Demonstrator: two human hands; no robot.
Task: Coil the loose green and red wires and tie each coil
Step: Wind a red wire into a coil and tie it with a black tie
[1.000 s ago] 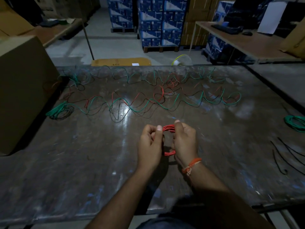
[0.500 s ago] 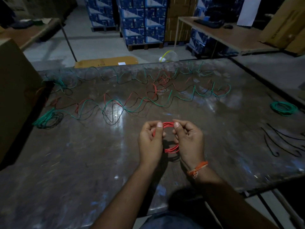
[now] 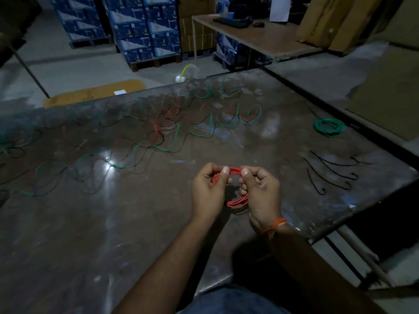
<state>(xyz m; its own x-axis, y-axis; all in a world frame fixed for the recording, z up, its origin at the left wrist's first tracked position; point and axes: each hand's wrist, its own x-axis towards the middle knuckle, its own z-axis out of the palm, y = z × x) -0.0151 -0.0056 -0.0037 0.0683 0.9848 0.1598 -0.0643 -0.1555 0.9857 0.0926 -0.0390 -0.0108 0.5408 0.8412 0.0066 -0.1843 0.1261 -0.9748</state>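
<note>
A small red wire coil [image 3: 235, 203] hangs upright between my hands above the table's middle. My left hand [image 3: 207, 191] pinches its top left with thumb and fingers. My right hand [image 3: 260, 191] pinches its top right, and its curled fingers hide the coil's right side. Loose green, red and black wires [image 3: 158, 137] snake across the far half of the metal table [image 3: 113, 234]. A finished green coil [image 3: 330, 127] lies near the table's right edge.
Several thin black tie wires [image 3: 328, 173] lie on the table to the right of my hands. Beyond the table are a flat cardboard sheet [image 3: 95, 92] on the floor, stacked blue boxes [image 3: 145, 30] and a wooden desk [image 3: 260, 39].
The view has swung to the right, so the green coil and black ties sit nearer the centre. Both hands keep hold of the red coil with little change in grip.
</note>
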